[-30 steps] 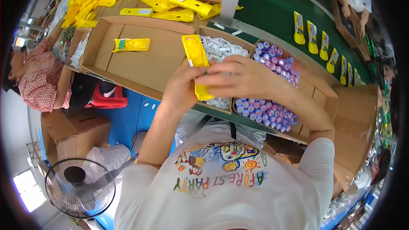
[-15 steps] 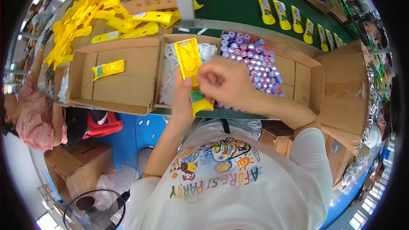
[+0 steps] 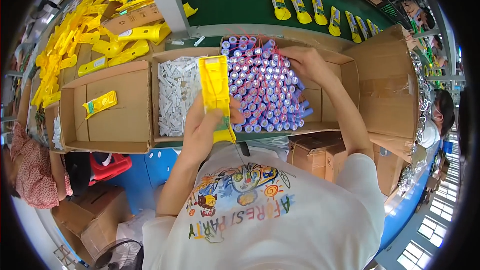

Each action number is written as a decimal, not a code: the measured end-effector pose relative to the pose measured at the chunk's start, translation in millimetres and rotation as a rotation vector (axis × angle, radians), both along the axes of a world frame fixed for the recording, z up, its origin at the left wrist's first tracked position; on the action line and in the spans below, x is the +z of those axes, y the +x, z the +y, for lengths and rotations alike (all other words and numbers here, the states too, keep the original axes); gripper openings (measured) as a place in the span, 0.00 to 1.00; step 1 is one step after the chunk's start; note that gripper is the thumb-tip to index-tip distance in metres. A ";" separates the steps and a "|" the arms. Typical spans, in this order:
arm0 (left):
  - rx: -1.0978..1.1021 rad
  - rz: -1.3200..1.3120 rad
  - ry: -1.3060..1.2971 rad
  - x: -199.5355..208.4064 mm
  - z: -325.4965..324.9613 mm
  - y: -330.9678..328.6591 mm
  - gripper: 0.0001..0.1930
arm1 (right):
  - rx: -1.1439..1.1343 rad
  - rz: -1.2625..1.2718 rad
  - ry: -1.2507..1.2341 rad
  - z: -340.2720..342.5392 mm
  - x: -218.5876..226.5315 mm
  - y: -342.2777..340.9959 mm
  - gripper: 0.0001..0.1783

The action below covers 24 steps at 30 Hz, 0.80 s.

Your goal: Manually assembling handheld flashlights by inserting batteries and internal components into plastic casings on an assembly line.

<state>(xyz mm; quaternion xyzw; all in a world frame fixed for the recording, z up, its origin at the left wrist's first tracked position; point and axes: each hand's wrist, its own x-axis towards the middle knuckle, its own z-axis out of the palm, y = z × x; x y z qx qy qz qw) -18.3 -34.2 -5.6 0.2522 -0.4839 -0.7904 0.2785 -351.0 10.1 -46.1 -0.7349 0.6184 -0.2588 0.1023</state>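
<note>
My left hand [image 3: 201,127] grips a long yellow plastic housing [image 3: 214,77], open side up, above the white-parts box. A green circuit board shows by my fingers at its lower end, and a thin dark wire trails toward my shirt. My right hand [image 3: 309,64] is over the far right edge of the purple cylindrical batteries [image 3: 260,87], which stand packed together with red wires across their tops. Its fingertips are pinched together among the wires; whatever is between them is too small to make out.
Small white pieces [image 3: 175,95] fill the box left of the batteries. A cardboard box [image 3: 135,132] further left holds one yellow housing with a green board [image 3: 101,102]. Yellow housings [image 3: 70,40] pile up at far left. Several assembled units [image 3: 298,6] lie on the green belt [image 3: 225,5], behind a metal post [image 3: 165,0].
My right hand has left the yellow housing and reached right to the batteries. My left hand still holds the housing, now slightly lower. The whole view has shifted.
</note>
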 end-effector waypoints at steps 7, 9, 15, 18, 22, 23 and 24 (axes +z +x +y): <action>-0.075 0.050 0.196 0.6 20.3 2.6 0.24 | -0.174 -0.069 -0.282 3.5 64.8 53.3 0.19; -0.067 0.061 0.234 0.5 22.8 -1.4 0.21 | -0.096 0.069 -0.487 1.7 68.8 88.5 0.22; -0.016 0.038 0.287 -2.9 16.2 -1.4 0.23 | 0.225 0.248 -0.542 7.5 71.1 150.5 0.24; -0.005 0.047 0.260 -7.3 11.6 3.7 0.25 | 0.340 0.195 -0.442 11.9 66.5 165.3 0.24; 0.014 0.061 0.259 -0.6 11.0 20.8 0.25 | 0.365 0.385 -0.376 7.5 59.9 184.1 0.30; 0.008 0.072 0.289 3.2 10.1 28.0 0.25 | 0.378 0.378 -0.375 3.3 59.6 190.1 0.30; -0.003 0.102 0.247 3.8 7.5 38.2 0.23 | 0.382 0.394 -0.411 -2.1 60.5 199.6 0.30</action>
